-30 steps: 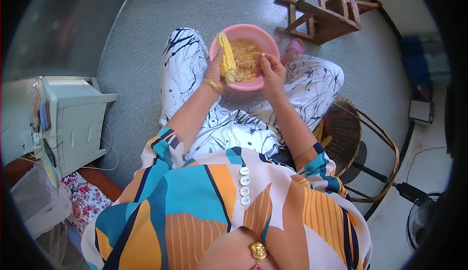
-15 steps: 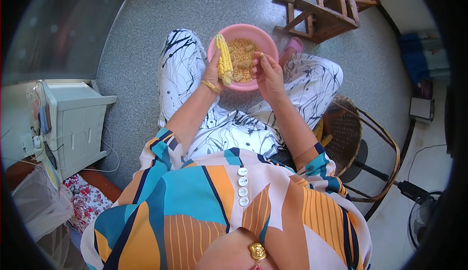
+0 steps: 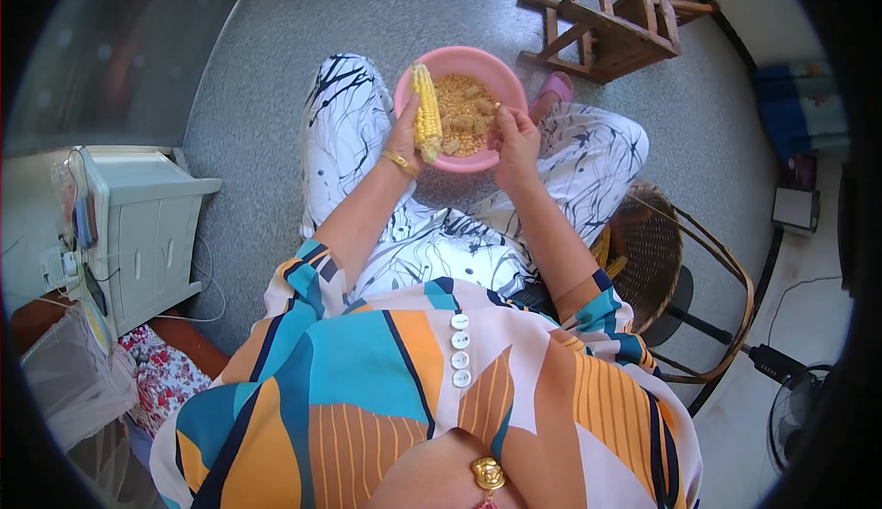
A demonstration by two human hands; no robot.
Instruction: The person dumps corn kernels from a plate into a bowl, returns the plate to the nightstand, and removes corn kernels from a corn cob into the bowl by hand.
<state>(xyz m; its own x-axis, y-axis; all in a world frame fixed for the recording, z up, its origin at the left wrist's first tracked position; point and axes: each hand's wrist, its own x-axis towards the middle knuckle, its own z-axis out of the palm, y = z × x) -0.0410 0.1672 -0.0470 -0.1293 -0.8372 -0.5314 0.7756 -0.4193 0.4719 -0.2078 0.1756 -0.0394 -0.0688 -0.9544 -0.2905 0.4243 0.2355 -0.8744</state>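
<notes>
My left hand (image 3: 403, 134) is closed around an ear of corn (image 3: 426, 114), which it holds upright over the left side of a pink basin (image 3: 501, 73). Some rows on the ear look stripped, and pale husk shows at its lower end. Loose yellow kernels (image 3: 464, 96) and several bare cob pieces (image 3: 470, 125) lie in the basin. Over the basin's right rim, my right hand (image 3: 518, 149) has its fingers curled in a pinch, apart from the ear. A tiny pale spot shows at the fingertips; I cannot tell whether it is a kernel or a nail.
A wooden stool (image 3: 616, 27) lies tipped over at the upper right. Beside my right leg stands a wicker basket (image 3: 648, 261) with more corn (image 3: 603, 250) in it. To the left is a white plastic cabinet (image 3: 152, 243), and a fan (image 3: 797, 412) stands at lower right.
My right hand has shifted slightly right and down, away from the ear, and its fingers have curled in more. My left hand still holds the ear in nearly the same place.
</notes>
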